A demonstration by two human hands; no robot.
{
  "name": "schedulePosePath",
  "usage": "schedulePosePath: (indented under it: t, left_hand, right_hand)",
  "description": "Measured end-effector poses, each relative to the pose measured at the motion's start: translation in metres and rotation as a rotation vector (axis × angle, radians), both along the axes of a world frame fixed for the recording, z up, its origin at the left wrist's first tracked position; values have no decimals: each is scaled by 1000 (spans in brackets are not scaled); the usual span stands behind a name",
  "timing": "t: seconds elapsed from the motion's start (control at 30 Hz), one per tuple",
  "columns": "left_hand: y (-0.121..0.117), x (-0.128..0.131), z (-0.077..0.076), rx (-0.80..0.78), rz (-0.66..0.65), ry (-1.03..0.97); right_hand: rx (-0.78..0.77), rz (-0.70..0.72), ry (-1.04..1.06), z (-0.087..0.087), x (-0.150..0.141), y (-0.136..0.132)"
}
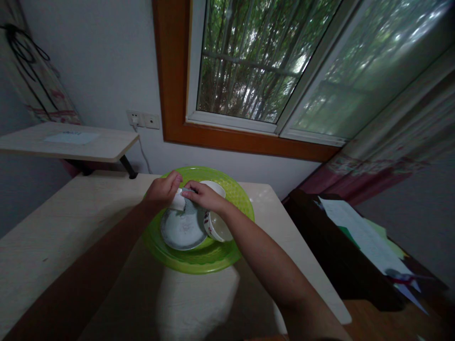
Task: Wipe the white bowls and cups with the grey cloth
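Observation:
Above a green plastic basin (199,267), my left hand (161,190) is closed around a small white cup-like thing (177,201), partly covered by the fingers. My right hand (206,195) grips a grey, cloth-like scrubbing pad (192,210) pressed up to the white thing. Below them a white plate (183,232) with a grey rim lies in the basin. To its right a white bowl (215,227) with a red pattern leans tilted, its opening towards me. Another white bowl (216,188) is behind my right hand, partly hidden by it.
The basin stands on a pale wooden table (199,303) near the wall. A raised shelf (106,147) with a paper on it is at the left. Wall sockets (142,119) hold a plugged cable. A dark cabinet (320,246) with papers stands right, below the window.

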State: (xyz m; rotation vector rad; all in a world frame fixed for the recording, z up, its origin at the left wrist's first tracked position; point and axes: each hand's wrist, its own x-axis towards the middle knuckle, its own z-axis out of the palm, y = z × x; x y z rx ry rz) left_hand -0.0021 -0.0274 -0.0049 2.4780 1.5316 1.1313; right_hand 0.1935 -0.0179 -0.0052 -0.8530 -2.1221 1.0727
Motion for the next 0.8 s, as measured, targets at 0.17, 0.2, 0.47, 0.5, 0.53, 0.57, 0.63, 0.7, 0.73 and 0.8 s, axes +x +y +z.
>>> schedulePosePath:
  t: [0.17, 0.2, 0.47, 0.5, 0.53, 0.57, 0.63, 0.7, 0.73, 0.8]
  left_hand:
    - [1, 0, -4, 27, 2, 87]
    - [1, 0, -4, 30, 7, 102]
    - [1, 2, -4, 47, -40, 49]
    - [0, 3, -3, 38, -34, 15]
    - [0, 3, -2, 23, -26, -14]
    - [-1, 3, 0, 4, -15, -42]
    - [-3, 3, 2, -34, 12, -110]
    - [-3, 3, 4, -53, 52, -204]
    - [-3, 2, 5, -55, 72, -253]
    - [-3, 2, 5, -51, 102, -347]
  right_hand:
    - [28, -34, 20, 3, -9, -8]
    - [33, -41, 21, 3, -10, -8]
    - [74, -42, 19, 3, -9, -6]
    - [67, -36, 14, 4, -8, -6]
    - [58, -29, 6, 4, -7, -5]
    - [47, -27, -3, 5, -5, -4]
    - [15, -27, -15, 7, -1, -2]
    - [-20, -24, -4, 8, 4, 0]
    - [-36, -18, 10, 8, 6, 2]
    - [-67, -4, 40, 8, 11, 4]
